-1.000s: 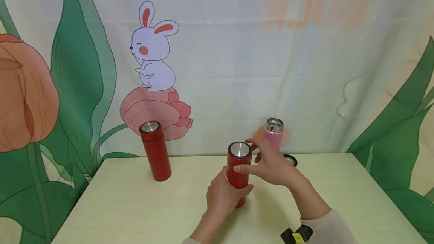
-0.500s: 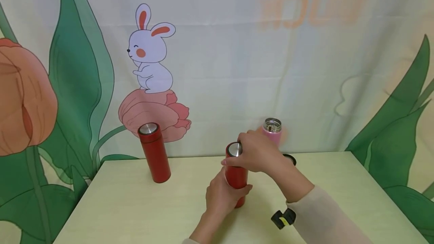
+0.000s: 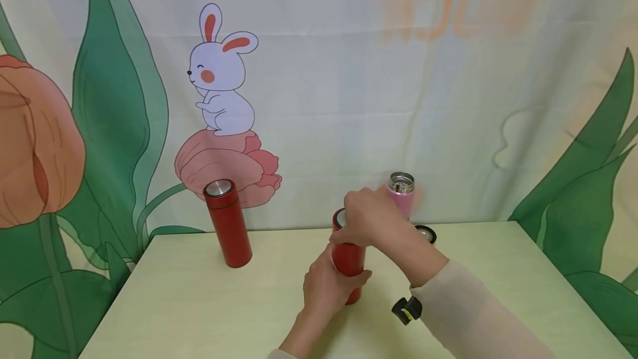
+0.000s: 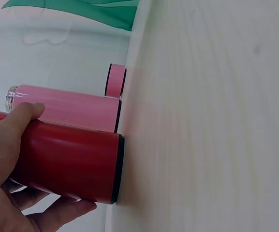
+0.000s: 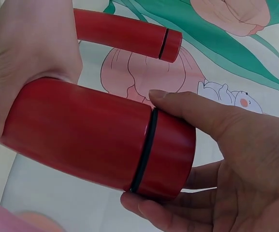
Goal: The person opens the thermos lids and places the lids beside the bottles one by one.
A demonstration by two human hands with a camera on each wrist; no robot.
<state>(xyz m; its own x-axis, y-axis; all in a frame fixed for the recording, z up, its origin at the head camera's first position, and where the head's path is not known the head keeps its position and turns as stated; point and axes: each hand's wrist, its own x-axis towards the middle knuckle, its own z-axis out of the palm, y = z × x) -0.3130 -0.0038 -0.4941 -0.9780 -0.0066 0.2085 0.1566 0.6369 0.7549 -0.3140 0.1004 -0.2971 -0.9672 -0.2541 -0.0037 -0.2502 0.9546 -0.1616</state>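
The held bottle (image 5: 81,133) is finished in smooth, softly glossy red, its cap (image 5: 172,154) edged by a matt, plastic-looking ring (image 5: 145,150). The second bottle (image 3: 230,231) is topped with shiny metal; a polished metal neck (image 3: 401,183) is shown on the glossy pink bottle (image 4: 71,106). The table (image 4: 202,121) is surfaced in smooth wood grain, the backdrop (image 3: 324,98) made of creased cloth.

The head view looks forward and down over the table (image 3: 174,303); close, sideways wrist views share the nearer red bottle (image 5: 81,133).

table (image 3: 199,314) | left red flask (image 3: 230,231) | middle red flask (image 3: 350,262) | pink flask (image 4: 76,106) | pink lid (image 4: 115,80)
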